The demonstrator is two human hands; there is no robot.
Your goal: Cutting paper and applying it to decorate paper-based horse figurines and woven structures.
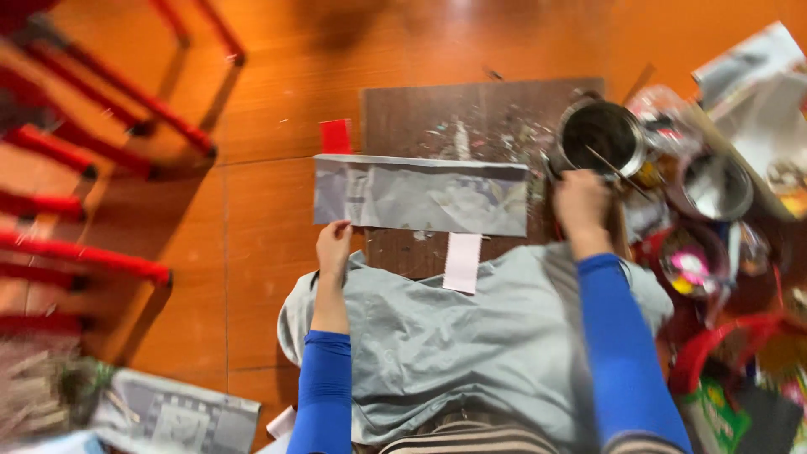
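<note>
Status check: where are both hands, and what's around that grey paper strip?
Left hand pinching grey paper strip at lower corner. Right hand at metal tin, grip unclear. Red scrap, white slip beside strip.

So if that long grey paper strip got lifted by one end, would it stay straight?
Probably not. The grey paper strip looks thin and creased, so it would likely droop. It seems light: the left hand pins only its corner. Lying flat on the brown board, it should slide, not roll.
</note>
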